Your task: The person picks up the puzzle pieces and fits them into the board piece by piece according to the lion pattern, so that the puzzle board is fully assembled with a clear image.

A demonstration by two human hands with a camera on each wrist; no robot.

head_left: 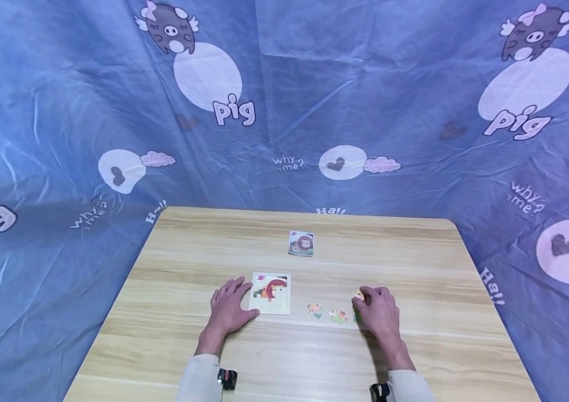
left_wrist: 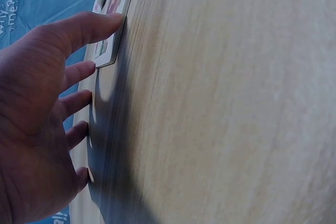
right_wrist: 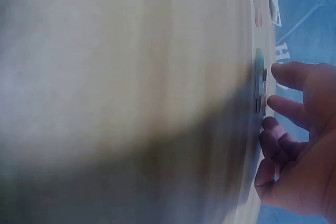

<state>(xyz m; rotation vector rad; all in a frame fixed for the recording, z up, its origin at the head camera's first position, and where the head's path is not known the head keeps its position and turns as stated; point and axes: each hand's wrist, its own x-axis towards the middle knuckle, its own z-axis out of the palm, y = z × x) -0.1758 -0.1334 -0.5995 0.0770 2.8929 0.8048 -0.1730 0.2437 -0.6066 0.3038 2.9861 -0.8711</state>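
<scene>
A square puzzle board (head_left: pixel 278 307) with a pale frame lies left of the table's middle, partly filled with a lion picture. Beside it, my left hand (head_left: pixel 231 310) touches its left side, with spread fingers and the thumb at the near corner. In the left wrist view, the thumb (left_wrist: pixel 97 25) reaches over the board's edge (left_wrist: pixel 109 57). Over to the right, my right hand (head_left: pixel 379 314) hovers low over puzzle pieces (head_left: pixel 358 293), which it partly covers. Its thumb and index fingertips are apart, right at a piece (right_wrist: pixel 260 80) in the right wrist view; the other fingers curl loosely.
Between the hands lie two loose puzzle pieces, an orange-and-green one (head_left: pixel 315 310) and another (head_left: pixel 338 316). A small lion picture card (head_left: pixel 301 244) lies farther back. The wooden table (head_left: pixel 204 234) meets a blue printed cloth (head_left: pixel 284 111) behind and at both sides.
</scene>
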